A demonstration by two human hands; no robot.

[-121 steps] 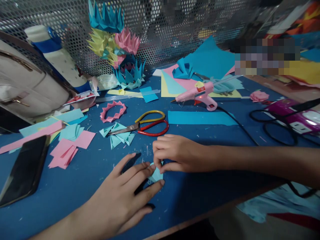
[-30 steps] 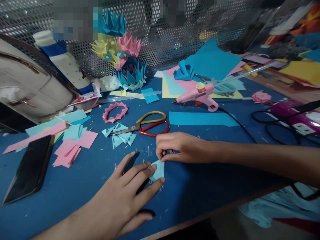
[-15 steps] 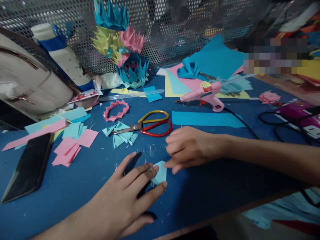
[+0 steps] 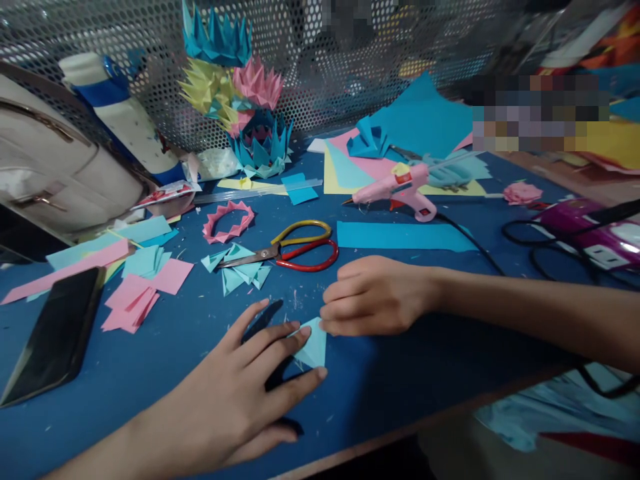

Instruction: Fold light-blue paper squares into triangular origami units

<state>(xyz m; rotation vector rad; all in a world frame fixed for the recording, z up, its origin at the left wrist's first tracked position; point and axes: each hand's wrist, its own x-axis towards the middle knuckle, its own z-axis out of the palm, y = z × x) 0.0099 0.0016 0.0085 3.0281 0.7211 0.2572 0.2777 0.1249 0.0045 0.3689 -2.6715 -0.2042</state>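
Workpiece: light-blue paper piece [image 4: 315,345], sm., folded, w/ straight edges and sharp corners. Visible outline approx. triangular: R edge straight, running nearly up-and-down in view; upper corner peaked; lower corner pointed. Faint crease lines cross the face; surface matte, plain, no print. L portion hidden under fingers, so full outline n/a. Position: flat on blue worktop [image 4: 135,380], between the hands, nr. the front edge.

L hand [image 4: 245,387]: palm down, grip spread, fingers fanned. Middle fingertip bears on L part of paper; index tip sits at its lower corner; thumb out to the side, off the paper.

R hand [image 4: 375,300]: fingers curled, tips at upper R edge of paper. Pinching or only pressing: cannot tell, contact pt. hidden.

Adjacent items: scissors [image 4: 276,252], yellow and red handles, beyond the hands, blades lying over folded light-blue pcs. [image 4: 257,273] of similar colour to the workpiece. Pink zigzag ring [image 4: 227,223] behind these. Blue strip [image 4: 400,236] beyond R hand; pink glue gun [image 4: 393,190] behind strip. Pink paper squares [image 4: 133,303] and phone [image 4: 55,333] at far L.
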